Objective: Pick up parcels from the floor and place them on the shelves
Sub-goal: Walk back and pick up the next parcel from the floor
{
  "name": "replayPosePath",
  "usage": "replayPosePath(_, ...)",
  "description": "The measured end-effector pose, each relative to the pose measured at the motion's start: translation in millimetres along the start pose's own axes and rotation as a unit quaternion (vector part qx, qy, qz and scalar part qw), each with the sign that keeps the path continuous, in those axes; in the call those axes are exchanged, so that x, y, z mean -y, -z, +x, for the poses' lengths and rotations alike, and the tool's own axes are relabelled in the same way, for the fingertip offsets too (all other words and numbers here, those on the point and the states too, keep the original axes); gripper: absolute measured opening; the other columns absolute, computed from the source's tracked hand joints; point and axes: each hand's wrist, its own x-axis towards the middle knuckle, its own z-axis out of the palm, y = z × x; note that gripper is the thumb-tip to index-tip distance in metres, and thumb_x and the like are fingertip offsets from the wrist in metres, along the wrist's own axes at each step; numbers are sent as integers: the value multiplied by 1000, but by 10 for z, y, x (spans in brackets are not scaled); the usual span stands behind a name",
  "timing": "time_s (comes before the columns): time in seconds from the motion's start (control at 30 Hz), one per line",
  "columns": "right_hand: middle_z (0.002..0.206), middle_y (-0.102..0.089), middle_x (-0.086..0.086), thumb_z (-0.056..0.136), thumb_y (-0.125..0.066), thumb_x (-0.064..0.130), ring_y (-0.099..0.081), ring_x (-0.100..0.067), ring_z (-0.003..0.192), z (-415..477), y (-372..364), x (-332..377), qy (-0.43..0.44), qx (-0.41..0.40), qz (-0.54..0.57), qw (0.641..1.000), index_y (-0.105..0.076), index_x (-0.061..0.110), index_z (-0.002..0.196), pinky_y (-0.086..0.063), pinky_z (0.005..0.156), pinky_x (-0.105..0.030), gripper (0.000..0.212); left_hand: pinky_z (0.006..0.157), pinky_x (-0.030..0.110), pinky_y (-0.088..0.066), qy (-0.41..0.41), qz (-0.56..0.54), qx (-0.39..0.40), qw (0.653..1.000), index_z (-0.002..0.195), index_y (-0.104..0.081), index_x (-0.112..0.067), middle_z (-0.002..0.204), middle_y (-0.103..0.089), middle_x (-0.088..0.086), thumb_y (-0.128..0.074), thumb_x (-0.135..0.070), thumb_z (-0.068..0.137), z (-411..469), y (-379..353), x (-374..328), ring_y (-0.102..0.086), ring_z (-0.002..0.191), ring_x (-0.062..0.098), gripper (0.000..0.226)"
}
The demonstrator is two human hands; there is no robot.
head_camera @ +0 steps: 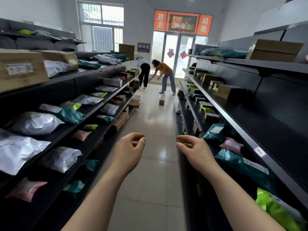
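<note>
View down a parcel-depot aisle, both bare forearms extended over the tiled floor (pixel 155 172). The left hand (pixel 129 151) at 7 o'clock of centre and the right hand (pixel 194 151) at 5 o'clock are each loosely curled, thumb near forefinger, holding nothing. Readable writing: a blue sign (pixel 143 47) with a hazard-striped border on the far wall reads "周转区" (a smaller line beneath is too fine to read); the orange panels (pixel 183 22) above the glass door carry large white characters seen in reverse, not reliably legible. A printed label on the cardboard box (pixel 20 70) at 9 o'clock is blurred. The one parcel on the floor, a small brown box (pixel 161 101), stands in mid-aisle at 12 o'clock, well apart from both hands. The left shelves (pixel 70 129) hold grey, teal, green and pink mailer bags plus cartons; the right shelves (pixel 233 124) hold teal, pink and green bags and brown boxes. Two people (pixel 156 75) bend toward the floor near the door at 12 o'clock.
</note>
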Motion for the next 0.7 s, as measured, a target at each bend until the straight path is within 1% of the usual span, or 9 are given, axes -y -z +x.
replayPosePath(0.07,113,-69,5,85,-67,23,-63,-13,106,386,-44,-17,-6,-7,2,1000,-67,18,117,-50,93,-31,32,62,10,-42,-2,1,2,1000,102,-70,-16,86,-67,-9,-58,-22,91,418,-63,46,-57,75,-7,17)
replayPosePath(0.17,113,-68,5,86,-66,23,-63,-13,106,923,-127,-78,-13,-17,1,1000,-67,18,116,-48,90,-25,31,62,9,-41,-5,4,6,1000,102,-71,-15,86,-67,-8,-59,-21,90,997,-165,156,-57,74,-8,17)
replayPosePath(0.23,113,-69,5,86,-66,23,-63,-13,106,1257,-185,-156,-17,-23,2,1000,-67,19,116,-47,89,-24,31,62,10,-42,-4,6,9,1000,101,-71,-16,85,-67,-9,-59,-21,90,1338,-254,246,-58,73,-8,17)
replayPosePath(0.3,114,-68,5,85,-66,24,-62,-13,107,1558,-235,-232,-24,-27,2,999,-67,20,116,-48,91,-26,31,63,13,-43,-2,8,16,1000,101,-71,-15,84,-67,-10,-59,-21,90,1644,-362,333,-58,74,-7,17)
replayPosePath(0.4,113,-68,6,85,-67,25,-62,-14,108,2009,-304,-401,-36,-36,-6,999,-67,22,115,-49,94,-31,30,63,11,-42,-2,18,30,999,100,-71,-15,86,-68,-8,-59,-20,90,2075,-582,470,-59,74,-6,16)
replayPosePath(0.47,114,-68,6,85,-66,25,-61,-13,109,2261,-343,-496,-37,-37,-12,999,-66,22,116,-49,96,-33,32,64,11,-42,0,22,36,999,99,-71,-17,88,-69,-7,-59,-21,90,2322,-724,554,-60,76,-5,16)
replayPosePath(0.57,118,-67,7,86,-64,25,-58,-12,112,2677,-397,-666,-37,-29,-31,998,-64,21,120,-47,97,-32,34,65,13,-43,1,23,44,999,100,-70,-17,87,-68,-9,-59,-21,90,2727,-978,691,-60,78,-5,16)
replayPosePath(0.7,118,-66,7,87,-64,26,-56,-7,109,3427,-424,-942,-23,-34,-62,997,-62,22,123,-45,97,-28,36,63,7,-41,-6,28,46,999,101,-70,-18,85,-67,-13,-59,-21,90,3419,-1416,853,-60,77,-6,16)
